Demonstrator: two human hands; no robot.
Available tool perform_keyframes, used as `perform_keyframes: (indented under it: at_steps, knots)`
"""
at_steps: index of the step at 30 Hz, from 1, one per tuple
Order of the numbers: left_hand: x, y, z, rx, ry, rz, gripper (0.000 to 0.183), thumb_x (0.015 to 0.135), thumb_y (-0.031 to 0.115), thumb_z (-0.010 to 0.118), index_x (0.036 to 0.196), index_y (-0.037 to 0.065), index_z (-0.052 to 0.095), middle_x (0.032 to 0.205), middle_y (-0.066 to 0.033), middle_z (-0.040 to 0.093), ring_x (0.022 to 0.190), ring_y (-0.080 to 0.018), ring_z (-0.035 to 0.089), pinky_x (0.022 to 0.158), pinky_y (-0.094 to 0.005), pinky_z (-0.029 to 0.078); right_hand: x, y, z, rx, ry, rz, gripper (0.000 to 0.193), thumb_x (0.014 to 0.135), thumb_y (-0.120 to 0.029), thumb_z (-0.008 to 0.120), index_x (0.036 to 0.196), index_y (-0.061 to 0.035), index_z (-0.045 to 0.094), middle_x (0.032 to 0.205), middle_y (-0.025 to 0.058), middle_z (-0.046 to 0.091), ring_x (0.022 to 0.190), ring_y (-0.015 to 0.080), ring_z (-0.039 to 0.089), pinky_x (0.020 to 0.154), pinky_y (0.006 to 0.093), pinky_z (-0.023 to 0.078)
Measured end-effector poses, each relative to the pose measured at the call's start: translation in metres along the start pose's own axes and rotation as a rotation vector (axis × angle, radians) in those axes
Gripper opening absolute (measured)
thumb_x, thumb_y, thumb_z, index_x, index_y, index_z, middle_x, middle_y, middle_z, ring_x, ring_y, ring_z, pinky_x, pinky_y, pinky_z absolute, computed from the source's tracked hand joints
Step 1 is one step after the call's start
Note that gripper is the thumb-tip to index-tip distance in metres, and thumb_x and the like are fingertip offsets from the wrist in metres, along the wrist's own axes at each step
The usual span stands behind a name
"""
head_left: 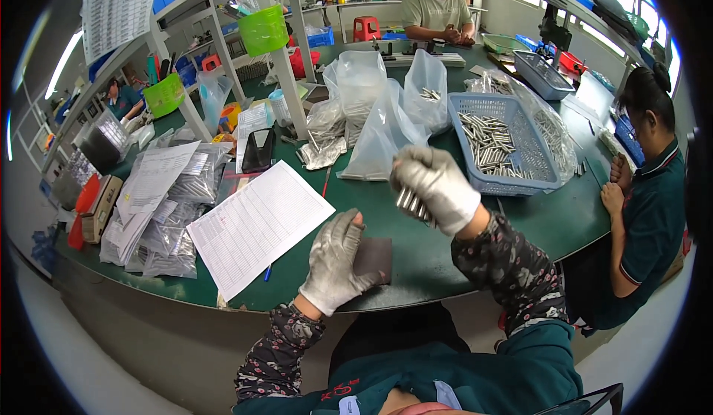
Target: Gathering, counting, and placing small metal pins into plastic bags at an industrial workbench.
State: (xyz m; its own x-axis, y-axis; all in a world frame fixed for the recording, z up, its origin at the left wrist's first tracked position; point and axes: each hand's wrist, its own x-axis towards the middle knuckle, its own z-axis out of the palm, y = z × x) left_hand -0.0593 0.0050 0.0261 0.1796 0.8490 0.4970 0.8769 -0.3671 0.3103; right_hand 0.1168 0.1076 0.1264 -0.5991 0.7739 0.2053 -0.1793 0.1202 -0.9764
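My right hand [440, 181], in a whitish glove with grey, worn fingers, is closed around several short shiny metal pins [411, 205]. It is raised over the green table, just left of the blue plastic basket [512, 186], where many similar metal pins [489, 141] lie. Gloved the same way, my left hand [334, 259] rests near the table's front edge, fingers stretched out and thumb apart. Its thumb side lies over the edge of a flat brown square pad [376, 255]. Nothing shows in this hand, though its palm is hidden.
Translucent plastic bags [386, 136], some holding pins, stand behind my hands. A printed sheet [260, 225] and a blue pen [268, 272] lie left, beside bagged parts [174, 229] under papers. A co-worker [646, 192] sits at the right; another person [440, 10] works across the table.
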Motion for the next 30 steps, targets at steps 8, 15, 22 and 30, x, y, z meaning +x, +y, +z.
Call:
perform_keyframes:
  at_steps: [8, 15, 22, 30]
  knots:
    - [0.111, 0.009, -0.035, 0.260, -0.037, 0.192, 0.048, 0.070, 0.009, 0.063, 0.118, 0.008, 0.053, 0.078, -0.0111, 0.061, 0.077, -0.0295, 0.060, 0.072, -0.0427, 0.047, 0.081, 0.000, -0.024, 0.097, 0.205, 0.182, 0.019, 0.089, -0.022, 0.052, 0.077, -0.0074, 0.056, 0.059, -0.0003, 0.052, 0.048, 0.0110, 0.048, 0.043, 0.0252, 0.039]
    - [0.129, -0.007, -0.038, 0.419, 0.054, 0.182, 0.029, 0.071, 0.011, 0.062, 0.101, 0.011, 0.060, 0.075, -0.0119, 0.060, 0.074, -0.0304, 0.061, 0.067, -0.0426, 0.047, 0.101, -0.008, -0.028, -1.466, 0.012, 0.101, 0.027, 0.079, -0.024, 0.056, 0.092, -0.0034, 0.068, 0.093, 0.0183, 0.066, 0.089, 0.0346, 0.064, 0.078, 0.0418, 0.051]
    - [0.132, -0.020, -0.039, 0.414, 0.145, 0.368, 0.020, 0.068, 0.006, 0.061, 0.087, 0.011, 0.060, 0.065, -0.0084, 0.056, 0.064, -0.0274, 0.059, 0.058, -0.0396, 0.045, 0.126, -0.001, -0.013, -1.824, -0.282, 0.159, 0.027, 0.078, -0.028, 0.060, 0.093, -0.0089, 0.070, 0.096, 0.0158, 0.067, 0.088, 0.0320, 0.065, 0.072, 0.0393, 0.051]
    - [0.127, -0.016, -0.033, 0.323, 0.184, 0.419, 0.020, 0.067, 0.006, 0.062, 0.087, 0.012, 0.061, 0.063, -0.0085, 0.056, 0.063, -0.0286, 0.059, 0.057, -0.0393, 0.045, 0.144, 0.011, -0.014, -1.895, -0.660, -0.142, 0.021, 0.078, -0.022, 0.062, 0.095, -0.0112, 0.070, 0.096, 0.0139, 0.067, 0.087, 0.0285, 0.064, 0.075, 0.0341, 0.050]
